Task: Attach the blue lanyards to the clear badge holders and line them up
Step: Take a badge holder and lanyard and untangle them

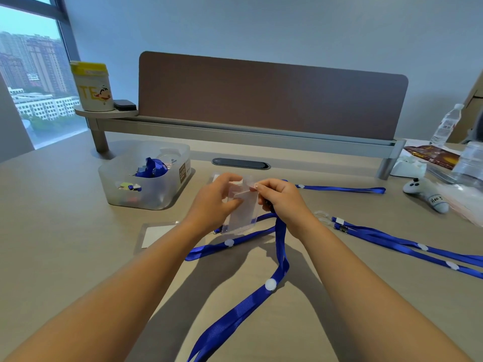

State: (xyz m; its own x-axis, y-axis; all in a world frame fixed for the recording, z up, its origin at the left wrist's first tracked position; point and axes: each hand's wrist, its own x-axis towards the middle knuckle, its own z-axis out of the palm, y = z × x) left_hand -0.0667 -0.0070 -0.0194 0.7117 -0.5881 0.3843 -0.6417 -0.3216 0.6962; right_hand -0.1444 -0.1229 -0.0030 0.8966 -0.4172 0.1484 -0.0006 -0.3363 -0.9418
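A clear badge holder (241,214) is held upright above the table's middle. My left hand (213,202) grips its left side. My right hand (281,198) pinches its top edge and also holds the end of a blue lanyard (281,246), which hangs down and trails toward me. Another blue lanyard (235,242) lies on the table under the holder. A second badge holder (154,235) with a white card lies flat to the left. Two more lanyards (407,246) lie at the right, with clips at their near ends. A further lanyard (342,189) stretches behind my right hand.
A translucent bin (167,189) with blue lanyards and small items stands at the back left. A brown desk divider (271,97) closes the back. A small plush toy (426,193), water bottles (445,126) and packets crowd the far right. A yellow-lidded canister (91,86) sits on a raised shelf.
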